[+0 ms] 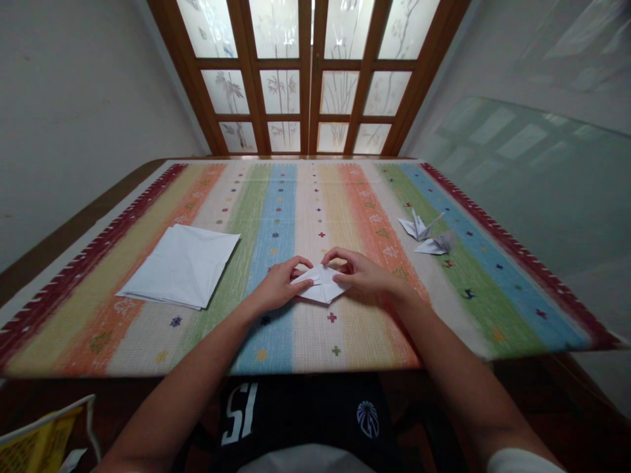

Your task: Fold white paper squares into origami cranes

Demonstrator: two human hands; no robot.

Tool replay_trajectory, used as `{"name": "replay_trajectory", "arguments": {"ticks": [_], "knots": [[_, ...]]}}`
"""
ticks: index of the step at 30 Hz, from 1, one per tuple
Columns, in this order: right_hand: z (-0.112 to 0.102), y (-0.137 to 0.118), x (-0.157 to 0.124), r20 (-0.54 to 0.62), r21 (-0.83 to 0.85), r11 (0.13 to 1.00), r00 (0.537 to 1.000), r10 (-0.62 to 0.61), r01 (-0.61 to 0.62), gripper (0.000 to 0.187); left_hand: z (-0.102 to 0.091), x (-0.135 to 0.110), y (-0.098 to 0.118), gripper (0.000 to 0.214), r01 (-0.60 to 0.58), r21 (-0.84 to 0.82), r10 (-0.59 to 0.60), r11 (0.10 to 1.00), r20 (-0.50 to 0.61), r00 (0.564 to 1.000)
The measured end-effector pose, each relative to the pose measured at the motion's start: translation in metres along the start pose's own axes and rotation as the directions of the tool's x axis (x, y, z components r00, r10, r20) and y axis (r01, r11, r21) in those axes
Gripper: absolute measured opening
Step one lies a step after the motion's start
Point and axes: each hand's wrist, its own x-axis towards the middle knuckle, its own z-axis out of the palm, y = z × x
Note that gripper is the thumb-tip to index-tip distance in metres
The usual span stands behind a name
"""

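A small folded sheet of white paper [323,291] lies near the middle of the striped tablecloth, its creases and flaps showing on top. My left hand [282,284] grips its left side, thumb on the upper face and fingers curled behind. On the right side, my right hand [362,272] pinches the paper between thumb and bent fingers. Parts of the paper's side corners are hidden under my fingers.
To the left lies a stack of white paper squares [185,266]. Two folded paper cranes [418,226] sit at the right. The striped tablecloth [315,348] covers the table, whose front edge is close to my lap. Wooden glazed doors [310,72] stand behind.
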Motion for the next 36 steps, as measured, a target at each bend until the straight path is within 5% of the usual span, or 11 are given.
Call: {"name": "replay_trajectory", "arguments": {"ticks": [5, 11, 18, 23, 25, 31, 36], "knots": [[0.004, 0.003, 0.004, -0.07, -0.347, 0.93, 0.985, -0.155, 0.122, 0.021, 0.003, -0.002, -0.007, 0.026, -0.055, 0.315, 0.083, 0.947, -0.077, 0.994], [0.013, 0.01, 0.008, -0.081, -0.444, 0.882, 0.974, -0.211, 0.154, 0.022, 0.001, 0.0, -0.016, 0.023, -0.135, 0.553, 0.239, 0.822, -0.12, 0.964], [0.02, 0.008, 0.008, -0.01, -0.431, 0.882, 0.976, -0.219, 0.194, 0.024, 0.005, 0.003, -0.017, 0.013, -0.27, 0.484, 0.292, 0.833, 0.03, 0.956], [0.027, -0.01, 0.0, 0.041, -0.469, 0.872, 0.99, -0.136, 0.139, 0.011, 0.002, 0.0, -0.008, 0.016, -0.23, 0.465, 0.214, 0.855, 0.088, 0.973], [0.028, -0.015, -0.002, 0.047, -0.528, 0.841, 0.993, -0.108, 0.117, 0.02, -0.001, -0.002, -0.005, 0.016, -0.201, 0.466, 0.177, 0.862, 0.096, 0.98], [0.029, -0.018, -0.004, 0.021, -0.6, 0.79, 0.99, -0.142, 0.126, 0.005, -0.006, -0.005, -0.001, 0.019, -0.178, 0.438, 0.138, 0.881, 0.122, 0.983], [0.027, -0.013, -0.001, 0.011, -0.59, 0.797, 0.987, -0.158, 0.134, 0.014, -0.005, -0.003, -0.003, 0.02, -0.191, 0.419, 0.158, 0.888, 0.113, 0.981]]}}
